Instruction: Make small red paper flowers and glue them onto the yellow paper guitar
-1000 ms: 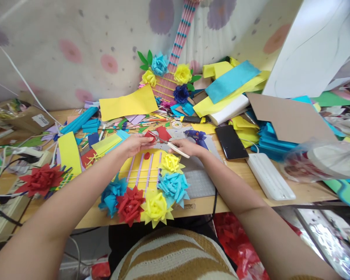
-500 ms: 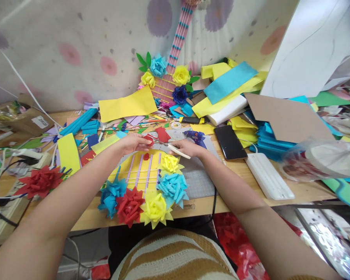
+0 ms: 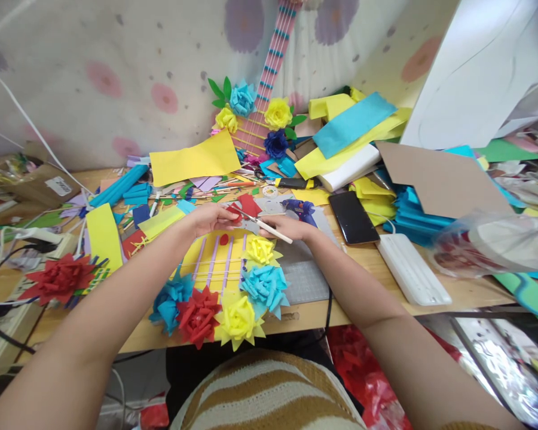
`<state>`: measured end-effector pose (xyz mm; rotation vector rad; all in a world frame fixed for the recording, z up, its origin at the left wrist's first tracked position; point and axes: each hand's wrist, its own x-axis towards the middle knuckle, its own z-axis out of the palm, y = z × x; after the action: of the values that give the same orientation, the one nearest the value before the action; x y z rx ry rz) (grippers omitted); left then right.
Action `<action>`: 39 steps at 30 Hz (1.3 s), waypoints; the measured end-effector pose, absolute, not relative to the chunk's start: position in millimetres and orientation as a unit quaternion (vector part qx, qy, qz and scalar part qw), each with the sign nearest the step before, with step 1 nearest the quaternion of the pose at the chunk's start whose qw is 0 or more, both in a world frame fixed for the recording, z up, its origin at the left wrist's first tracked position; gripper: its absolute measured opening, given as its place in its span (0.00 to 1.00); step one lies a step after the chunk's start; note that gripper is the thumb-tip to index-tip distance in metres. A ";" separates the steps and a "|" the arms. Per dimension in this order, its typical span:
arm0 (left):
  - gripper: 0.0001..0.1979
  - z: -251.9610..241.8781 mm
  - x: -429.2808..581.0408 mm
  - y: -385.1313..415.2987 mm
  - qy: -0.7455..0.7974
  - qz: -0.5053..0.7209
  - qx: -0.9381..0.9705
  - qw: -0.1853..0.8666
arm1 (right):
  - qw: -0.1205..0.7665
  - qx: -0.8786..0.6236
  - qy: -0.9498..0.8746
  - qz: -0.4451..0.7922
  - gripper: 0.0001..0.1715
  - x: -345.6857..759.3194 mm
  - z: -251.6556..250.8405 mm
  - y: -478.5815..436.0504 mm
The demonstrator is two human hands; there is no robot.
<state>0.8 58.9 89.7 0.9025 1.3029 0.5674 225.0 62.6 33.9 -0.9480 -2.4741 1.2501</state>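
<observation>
My left hand (image 3: 210, 219) pinches a small piece of red paper (image 3: 235, 216) between thumb and fingers. In my right hand (image 3: 282, 226) are scissors (image 3: 274, 231) with white handles, their blades pointing left at the red paper. Below both hands lies a yellow guitar-shaped craft (image 3: 213, 263) with purple strips and pale strings, edged by yellow, blue and red paper flowers. A small red paper disc (image 3: 224, 239) rests on its upper part. Just beyond the blades is a larger red paper scrap (image 3: 249, 205).
A glue gun (image 3: 299, 210) lies behind my right hand, beside a black phone (image 3: 354, 217) and a white power bank (image 3: 413, 269). A pink paper guitar (image 3: 269, 77) leans at the back. Coloured sheets are piled at right; a red flower (image 3: 58, 278) sits at left.
My left hand has shifted slightly right with the red paper, closer to the right hand. The scissors have turned a little, and their handles look closer together.
</observation>
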 end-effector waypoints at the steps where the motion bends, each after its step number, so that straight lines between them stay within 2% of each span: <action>1: 0.06 89.9 2.8 59.0 0.578 0.250 0.397 0.667 | 0.108 -0.322 -0.840 0.424 0.25 225.1 34.1 62.5; 9: 0.06 90.0 10.3 61.8 0.594 0.233 0.392 0.663 | 0.118 -0.343 -0.820 0.442 0.28 226.1 37.2 61.7; 21: 0.05 90.9 3.7 73.2 0.595 0.187 0.387 0.679 | 0.137 -0.388 -0.785 0.463 0.27 224.1 39.7 59.6; 31: 0.05 86.8 8.9 83.1 0.598 0.203 0.373 0.680 | 0.154 -0.419 -0.761 0.470 0.31 227.2 35.1 63.1; 39: 0.03 92.5 8.4 72.4 0.569 0.160 0.506 0.629 | 0.264 -0.423 -0.688 0.527 0.30 220.0 31.2 60.1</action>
<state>8.4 72.4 92.5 1.1591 1.3030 0.3667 220.0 60.1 31.2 -1.1427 -1.8612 1.4258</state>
